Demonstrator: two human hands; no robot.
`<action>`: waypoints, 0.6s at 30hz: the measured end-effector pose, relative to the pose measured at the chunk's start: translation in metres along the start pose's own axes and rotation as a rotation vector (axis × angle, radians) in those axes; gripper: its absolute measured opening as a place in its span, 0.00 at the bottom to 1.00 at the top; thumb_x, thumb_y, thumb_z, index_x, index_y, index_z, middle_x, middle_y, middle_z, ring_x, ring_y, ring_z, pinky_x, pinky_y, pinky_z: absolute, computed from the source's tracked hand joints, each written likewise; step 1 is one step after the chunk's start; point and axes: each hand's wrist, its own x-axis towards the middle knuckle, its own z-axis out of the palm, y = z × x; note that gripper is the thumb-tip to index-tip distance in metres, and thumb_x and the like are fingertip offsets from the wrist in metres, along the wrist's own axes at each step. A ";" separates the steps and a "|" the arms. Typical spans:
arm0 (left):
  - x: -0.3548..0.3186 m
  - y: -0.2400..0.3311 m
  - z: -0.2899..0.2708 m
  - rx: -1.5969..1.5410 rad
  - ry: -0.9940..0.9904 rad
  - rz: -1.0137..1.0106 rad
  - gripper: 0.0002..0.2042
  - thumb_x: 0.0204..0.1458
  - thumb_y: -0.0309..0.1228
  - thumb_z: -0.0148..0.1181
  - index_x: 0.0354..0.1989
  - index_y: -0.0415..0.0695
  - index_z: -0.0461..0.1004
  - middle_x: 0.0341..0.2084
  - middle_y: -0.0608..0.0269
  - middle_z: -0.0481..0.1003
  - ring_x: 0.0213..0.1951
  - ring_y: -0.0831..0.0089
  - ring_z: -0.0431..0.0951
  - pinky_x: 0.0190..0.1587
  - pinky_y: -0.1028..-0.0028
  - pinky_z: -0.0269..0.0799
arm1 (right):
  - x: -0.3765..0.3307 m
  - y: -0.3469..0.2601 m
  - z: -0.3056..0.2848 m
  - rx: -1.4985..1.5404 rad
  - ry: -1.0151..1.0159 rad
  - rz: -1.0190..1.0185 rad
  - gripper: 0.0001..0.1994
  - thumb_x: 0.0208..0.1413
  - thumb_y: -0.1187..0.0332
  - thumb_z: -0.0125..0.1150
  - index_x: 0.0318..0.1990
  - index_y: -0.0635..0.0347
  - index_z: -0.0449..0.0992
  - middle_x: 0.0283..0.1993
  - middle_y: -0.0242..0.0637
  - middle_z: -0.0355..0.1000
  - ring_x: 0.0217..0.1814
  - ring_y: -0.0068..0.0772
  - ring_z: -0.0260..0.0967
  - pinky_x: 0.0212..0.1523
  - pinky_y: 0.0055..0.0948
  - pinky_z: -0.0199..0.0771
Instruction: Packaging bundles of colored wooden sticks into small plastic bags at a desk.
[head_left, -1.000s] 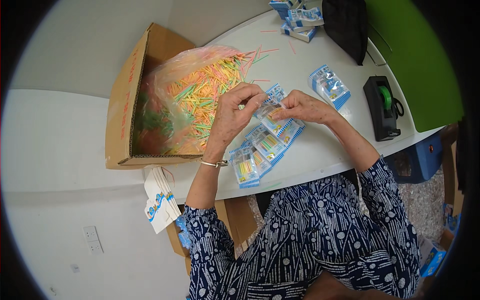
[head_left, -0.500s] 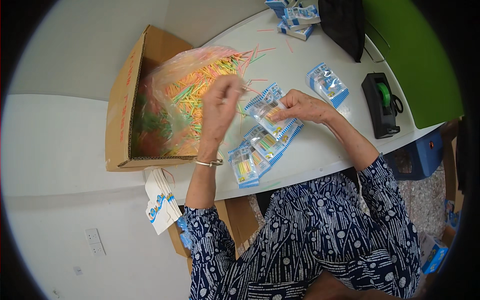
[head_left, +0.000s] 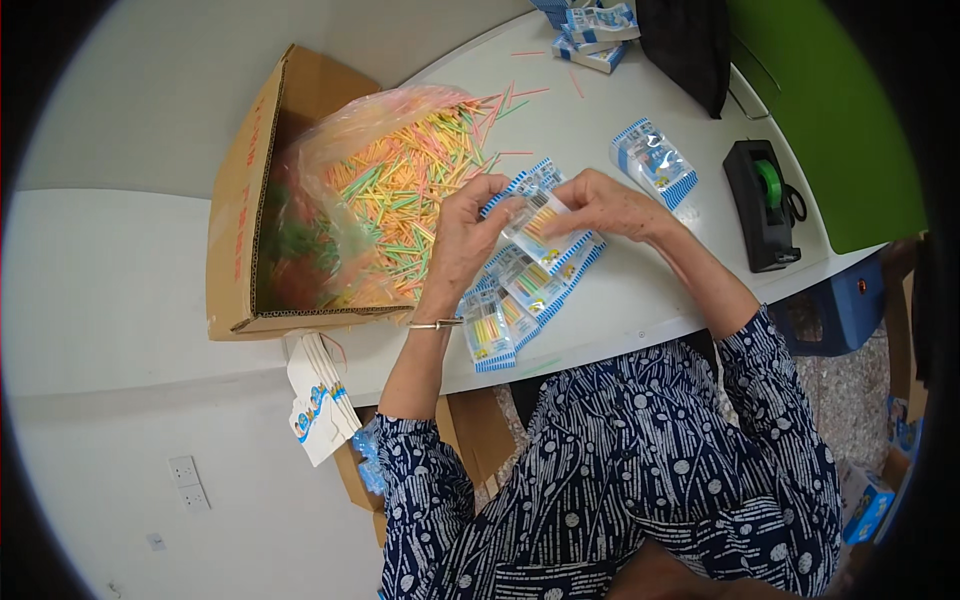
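My left hand [head_left: 466, 238] and my right hand [head_left: 603, 204] both hold a small clear packet with a blue-and-white edge [head_left: 536, 222] above the white table [head_left: 640, 300]. Thin coloured sticks show inside the packet. Under my hands lies a row of several filled packets [head_left: 510, 300]. Just left of my left hand, a pile of loose coloured sticks [head_left: 400, 195] spills from a pink plastic bag [head_left: 335, 200] in an open cardboard box [head_left: 235, 230].
One more filled packet [head_left: 654, 162] lies to the right, near a black tape dispenser with green tape [head_left: 765, 205]. Small blue-and-white boxes [head_left: 590, 35] and a black bag [head_left: 685, 40] sit at the table's far end. Folded white cartons [head_left: 318, 400] hang off the near edge.
My left hand went to the stick pile half a second ago and has come back to the packet, which both hands now hold lower over the row.
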 end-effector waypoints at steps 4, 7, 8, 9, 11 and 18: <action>-0.005 -0.016 -0.006 -0.077 0.013 -0.025 0.06 0.51 0.23 0.58 0.36 0.36 0.73 0.28 0.68 0.74 0.31 0.84 0.71 0.34 0.81 0.67 | -0.004 -0.004 -0.028 -0.137 0.369 -0.068 0.19 0.53 0.56 0.59 0.42 0.65 0.77 0.35 0.33 0.76 0.35 0.24 0.69 0.38 0.25 0.69; -0.012 -0.035 0.012 -0.035 -0.035 -0.088 0.06 0.51 0.23 0.58 0.36 0.35 0.73 0.28 0.69 0.74 0.31 0.84 0.70 0.33 0.81 0.67 | -0.001 0.020 -0.038 -0.555 0.461 0.003 0.19 0.55 0.56 0.55 0.42 0.67 0.76 0.35 0.40 0.76 0.33 0.28 0.69 0.39 0.27 0.69; -0.011 -0.041 0.019 0.008 0.002 -0.041 0.07 0.50 0.24 0.59 0.35 0.35 0.73 0.25 0.66 0.75 0.28 0.82 0.71 0.32 0.81 0.66 | -0.003 0.017 -0.032 -0.583 0.446 0.070 0.20 0.55 0.55 0.53 0.39 0.68 0.75 0.34 0.50 0.72 0.38 0.40 0.69 0.42 0.32 0.68; -0.013 -0.046 0.020 0.009 0.004 -0.043 0.07 0.50 0.24 0.59 0.35 0.35 0.73 0.25 0.66 0.75 0.28 0.82 0.71 0.32 0.81 0.66 | -0.001 0.025 -0.030 -0.581 0.444 0.070 0.20 0.55 0.55 0.53 0.39 0.68 0.75 0.34 0.50 0.72 0.38 0.40 0.69 0.42 0.32 0.68; -0.016 -0.051 0.022 0.366 0.073 -0.150 0.13 0.47 0.27 0.61 0.41 0.37 0.71 0.30 0.59 0.75 0.33 0.73 0.73 0.38 0.75 0.66 | 0.005 0.041 -0.024 -0.705 0.501 0.086 0.22 0.55 0.54 0.54 0.44 0.67 0.72 0.41 0.52 0.71 0.46 0.48 0.67 0.48 0.40 0.65; -0.034 -0.044 0.035 0.830 0.021 0.318 0.32 0.40 0.34 0.66 0.56 0.39 0.61 0.49 0.52 0.65 0.51 0.57 0.62 0.53 0.60 0.53 | 0.025 0.035 -0.017 -0.687 0.405 0.082 0.23 0.54 0.54 0.55 0.45 0.68 0.69 0.42 0.53 0.70 0.52 0.52 0.63 0.51 0.44 0.61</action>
